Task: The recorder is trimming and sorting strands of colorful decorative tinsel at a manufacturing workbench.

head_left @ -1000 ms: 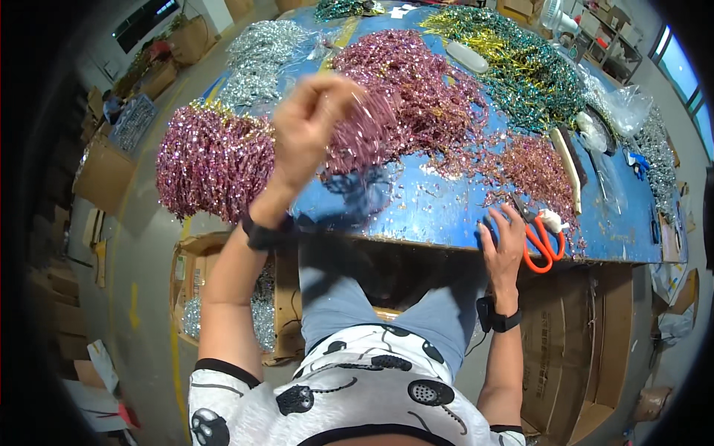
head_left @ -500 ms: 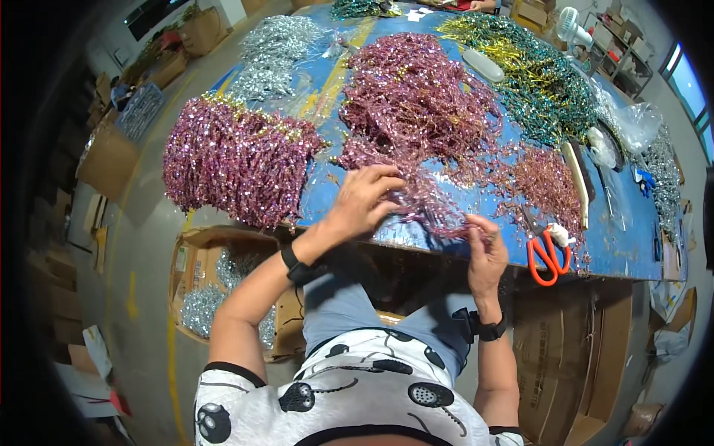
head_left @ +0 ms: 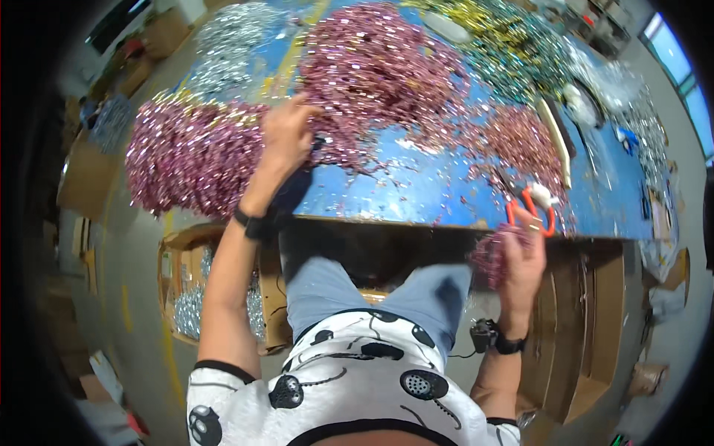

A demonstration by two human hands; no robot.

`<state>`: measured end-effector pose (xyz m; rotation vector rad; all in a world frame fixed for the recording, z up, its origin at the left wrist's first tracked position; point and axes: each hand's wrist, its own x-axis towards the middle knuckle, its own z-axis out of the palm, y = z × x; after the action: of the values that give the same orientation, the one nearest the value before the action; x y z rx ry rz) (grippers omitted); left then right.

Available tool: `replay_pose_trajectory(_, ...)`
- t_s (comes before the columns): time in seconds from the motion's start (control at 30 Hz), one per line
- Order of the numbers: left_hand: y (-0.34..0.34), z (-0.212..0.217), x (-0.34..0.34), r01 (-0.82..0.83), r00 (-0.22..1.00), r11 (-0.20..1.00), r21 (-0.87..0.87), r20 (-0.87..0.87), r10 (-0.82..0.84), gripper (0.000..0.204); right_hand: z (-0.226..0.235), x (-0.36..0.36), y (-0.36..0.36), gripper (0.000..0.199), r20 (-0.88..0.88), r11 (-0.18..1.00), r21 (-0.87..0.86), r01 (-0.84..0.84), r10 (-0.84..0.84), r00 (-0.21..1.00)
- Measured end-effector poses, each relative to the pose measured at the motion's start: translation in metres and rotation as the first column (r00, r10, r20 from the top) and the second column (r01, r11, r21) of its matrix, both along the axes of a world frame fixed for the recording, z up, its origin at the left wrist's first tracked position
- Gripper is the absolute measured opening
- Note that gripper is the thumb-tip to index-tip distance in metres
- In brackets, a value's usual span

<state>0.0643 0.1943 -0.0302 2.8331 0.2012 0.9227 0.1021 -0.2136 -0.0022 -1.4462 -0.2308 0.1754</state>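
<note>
Left hand [head_left: 286, 137]: fingers curled together on pink tinsel at the seam between the pink pile [head_left: 190, 160] on the left and the middle heap [head_left: 375, 67]; half a second ago it sat lower, close to the other hand at the near edge.
Right hand [head_left: 520, 260]: below the counter edge, fingers clamped on a small pink bundle [head_left: 492, 253]; a moment ago it was up at the edge, sharing strands with the left.
Change: the two hands have split, one gone up to the stock, one dropped off the edge with the bundle, so I judge one piece is finished with and fresh strands are being gathered.
Pink tinsel: most lies on the counter in three masses, the left pile, the middle heap and a smaller patch [head_left: 520, 141] on the right; only the bundle is off it.
Scissors [head_left: 529, 208]: orange handles, lying on the counter just above the right hand, untouched.
Counter [head_left: 416, 186]: blue top, strewn with loose glitter between the heaps.
Silver tinsel [head_left: 230, 37]: far left, well apart from both hands.
Green tinsel [head_left: 520, 44]: far right.
Box [head_left: 186, 297]: cardboard, on the floor under the left arm, silver tinsel inside.
</note>
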Motion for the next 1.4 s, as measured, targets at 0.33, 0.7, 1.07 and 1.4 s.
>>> replay_pose_trajectory(0.33, -0.175, 0.003, -0.052, 0.272, 0.854, 0.478, -0.835, -0.019, -0.519, 0.031, -0.055, -0.037, 0.062, 0.038, 0.021, 0.924, -0.142, -0.354, 0.361, 0.932)
replay_pose_trajectory(0.7, -0.156, -0.005, -0.056, 0.31, 0.871, -0.043, -0.95, 0.302, -0.388, 0.014, -0.072, -0.025, 0.042, 0.056, -0.192, 0.767, -0.031, -0.64, 0.624, 0.757)
replay_pose_trajectory(1.07, -0.156, -0.009, -0.058, 0.34, 0.883, -0.296, -0.893, 0.411, -0.227, 0.017, -0.082, -0.02, 0.02, 0.029, -0.302, 0.889, 0.056, -0.455, 0.45, 0.841)
replay_pose_trajectory(1.4, -0.168, -0.012, -0.061, 0.379, 0.906, 0.111, -0.919, 0.344, -0.246, 0.013, -0.096, -0.018, 0.021, 0.014, -0.471, 0.855, 0.031, -0.518, 0.469, 0.747)
